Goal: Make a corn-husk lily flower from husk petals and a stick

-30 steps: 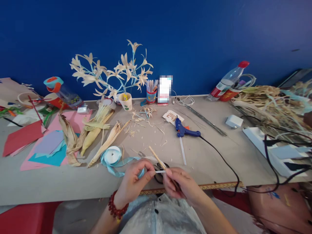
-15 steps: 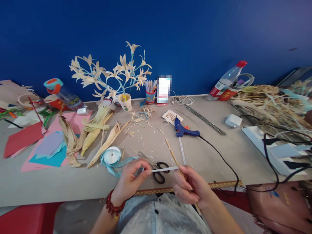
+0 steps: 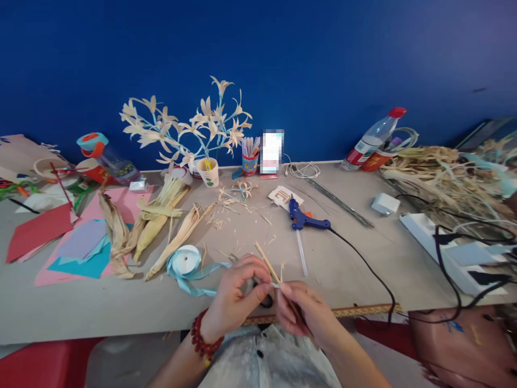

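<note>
Both my hands meet at the table's near edge. My right hand (image 3: 304,311) grips a thin wooden stick (image 3: 266,261) that slants up to the left. My left hand (image 3: 238,295), with a red bead bracelet at the wrist, pinches a pale ribbon strip against the stick where the fingertips touch. A light blue ribbon spool (image 3: 184,259) lies just left of my left hand, its tail trailing toward it. Black scissors (image 3: 264,300) are mostly hidden under my fingers. A blue glue gun (image 3: 307,220) lies beyond my right hand.
Corn husks (image 3: 161,226) and coloured paper sheets (image 3: 76,245) lie at the left. A husk-flower branch in a cup (image 3: 210,171) stands at the back. A black cable (image 3: 369,272) runs from the glue gun off the front edge. A husk pile (image 3: 448,178) and a bottle (image 3: 374,137) fill the right.
My hands had drawn apart with the pale strip stretched between them; now they are back together and the strip is short against the stick. The scissors are covered again.
</note>
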Available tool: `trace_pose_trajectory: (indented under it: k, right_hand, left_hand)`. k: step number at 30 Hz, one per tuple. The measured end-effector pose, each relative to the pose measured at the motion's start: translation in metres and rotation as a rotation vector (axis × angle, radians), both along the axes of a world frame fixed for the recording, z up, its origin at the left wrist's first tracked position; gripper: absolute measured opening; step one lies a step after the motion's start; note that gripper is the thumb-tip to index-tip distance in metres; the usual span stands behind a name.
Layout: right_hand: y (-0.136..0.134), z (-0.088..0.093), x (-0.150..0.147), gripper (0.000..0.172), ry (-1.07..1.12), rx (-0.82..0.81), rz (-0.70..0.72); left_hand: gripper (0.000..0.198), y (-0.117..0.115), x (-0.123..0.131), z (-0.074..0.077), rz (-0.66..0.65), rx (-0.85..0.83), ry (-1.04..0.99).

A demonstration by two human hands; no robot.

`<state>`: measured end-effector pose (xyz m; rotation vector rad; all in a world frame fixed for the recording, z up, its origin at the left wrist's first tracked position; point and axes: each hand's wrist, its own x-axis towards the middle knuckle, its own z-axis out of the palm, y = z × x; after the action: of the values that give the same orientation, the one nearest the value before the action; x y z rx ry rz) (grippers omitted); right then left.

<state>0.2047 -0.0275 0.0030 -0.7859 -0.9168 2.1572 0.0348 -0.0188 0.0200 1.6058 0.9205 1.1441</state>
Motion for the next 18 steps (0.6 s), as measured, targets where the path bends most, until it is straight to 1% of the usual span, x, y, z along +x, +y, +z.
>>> trace_pose_trajectory:
  k: [2, 5, 7, 8, 9, 10, 11, 12, 13, 15, 16, 17, 18]
  right_hand:
    - [0.000, -0.003, 0.001, 0.051, 0.089, -0.035, 0.030]
    - [0.002, -0.012, 0.002, 0.051, 0.346, -0.126, 0.135]
    - [0.004, -0.017, 0.005, 0.052, 0.532, -0.187, 0.242]
    - [0.005, -0.018, 0.007, 0.053, 0.588, -0.203, 0.282]
    - [0.007, -0.018, 0.009, 0.054, 0.591, -0.201, 0.292]
    - [0.009, -0.017, 0.012, 0.054, 0.521, -0.178, 0.264]
    - [0.011, -0.016, 0.015, 0.055, 0.378, -0.129, 0.195]
    - [0.013, -0.014, 0.018, 0.053, 0.170, -0.047, 0.092]
    - [0.016, -0.012, 0.021, 0.050, -0.081, 0.064, -0.025]
    - [0.020, -0.012, 0.027, 0.037, -0.618, 0.327, -0.239]
    - [0.023, -0.014, 0.030, 0.035, -0.846, 0.451, -0.299]
    - [0.026, -0.016, 0.032, 0.038, -1.028, 0.554, -0.324]
    - [0.029, -0.020, 0.034, 0.044, -1.156, 0.631, -0.320]
  left_hand:
    - [0.008, 0.000, -0.002, -0.001, -0.021, 0.017, -0.008]
    - [0.008, -0.001, -0.007, -0.003, -0.022, 0.030, -0.032]
    - [0.008, -0.001, -0.009, -0.006, -0.020, 0.007, -0.045]
    - [0.008, -0.001, -0.010, -0.008, -0.019, -0.018, -0.053]
    - [0.008, -0.002, -0.011, -0.011, -0.014, -0.054, -0.068]
    - [0.008, -0.002, -0.011, -0.013, -0.004, -0.101, -0.095]
    - [0.007, -0.002, -0.011, -0.016, 0.013, -0.158, -0.139]
    - [0.007, -0.002, -0.011, -0.019, 0.038, -0.224, -0.200]
    - [0.008, -0.002, -0.011, -0.021, 0.072, -0.296, -0.273]
    - [0.008, -0.002, -0.011, -0.024, 0.144, -0.437, -0.417]
    - [0.008, -0.002, -0.011, -0.024, 0.174, -0.498, -0.474]
    - [0.008, -0.001, -0.011, -0.024, 0.193, -0.545, -0.522]
    - [0.008, 0.000, -0.011, -0.024, 0.201, -0.576, -0.561]
